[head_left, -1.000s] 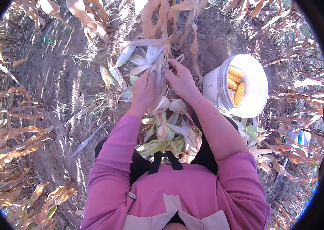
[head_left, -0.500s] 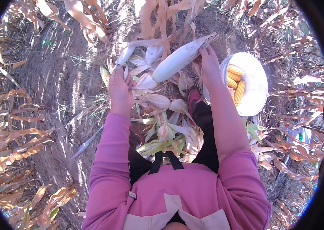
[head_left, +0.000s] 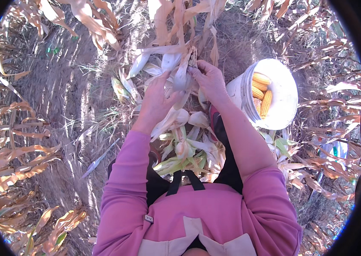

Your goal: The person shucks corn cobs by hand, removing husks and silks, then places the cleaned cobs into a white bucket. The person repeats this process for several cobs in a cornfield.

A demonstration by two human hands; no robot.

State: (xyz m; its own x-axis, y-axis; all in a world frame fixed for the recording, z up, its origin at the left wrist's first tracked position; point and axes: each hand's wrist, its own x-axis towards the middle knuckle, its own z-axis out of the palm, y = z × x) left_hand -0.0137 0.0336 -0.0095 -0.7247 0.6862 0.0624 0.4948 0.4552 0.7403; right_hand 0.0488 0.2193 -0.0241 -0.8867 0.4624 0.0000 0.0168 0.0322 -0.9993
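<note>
An ear of corn in its pale husk (head_left: 182,81) is held nearly upright in front of me. My right hand (head_left: 209,84) pinches it near its dry upper end, fingers closed. Beside its lower part is my left hand (head_left: 157,101), fingers extended and thumb spread toward the husk; whether the thumb touches it is hard to tell. Several more husked ears (head_left: 171,61) lie just beyond my hands. Loose husks (head_left: 183,149) are heaped between my feet, partly covered by my forearms.
On the right a white bucket (head_left: 248,91) leans toward me with several bare yellow cobs (head_left: 266,103) inside. Dry corn stalks and leaves (head_left: 20,147) line both sides. Tall dry leaves (head_left: 161,21) rise ahead. Bare soil (head_left: 71,98) with straw stretches along the left.
The ear has swung from a slant to nearly upright, its dry end moving left with my right hand. My left hand has come right and nearer, its fingers spreading beside the ear.
</note>
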